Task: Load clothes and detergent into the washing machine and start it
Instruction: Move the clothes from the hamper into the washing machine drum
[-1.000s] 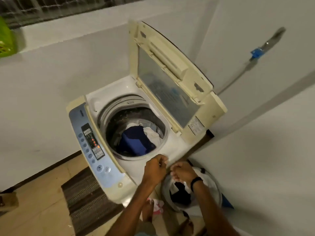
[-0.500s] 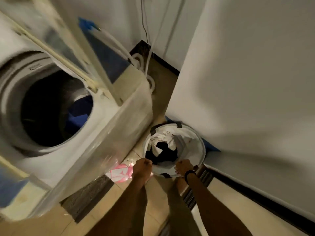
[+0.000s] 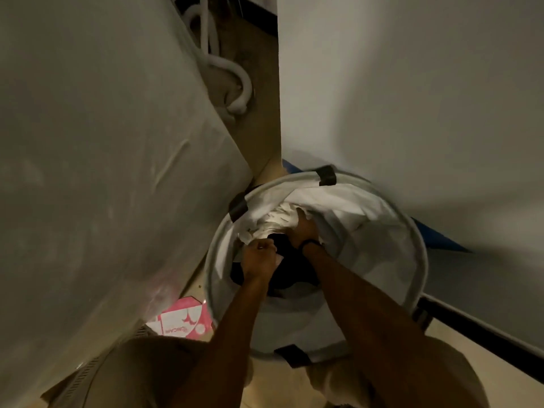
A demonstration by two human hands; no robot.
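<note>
We are bent over the basket, which sits on the floor at the lower centre of the frame. It is tucked between the washer on the left and the wall on the right, near enough that a load needs only a lift and a turn. Both arms reach down into it. The left hand, left of centre in the basket, has its fingers curled tight round a bunch of the dark garment lying in the bottom, seemingly so the piece comes up in one go. The right hand, marked by a dark wristband, lies just above it in the frame, pressed into the crumpled white cloth at the basket's far side. Its fingers go down into the folds and out of sight, so we cannot tell whether they have closed on anything. We judge it is either gathering the white piece or parting it from the dark one. These clothes are in the basket, not the washer, of which only the pale side panel shows. We take it that loading is the step in hand. A pink box lies on the floor at the lower left, just beside the basket, and we cannot tell what it holds. A white hose coils behind the washer at the top.
</note>
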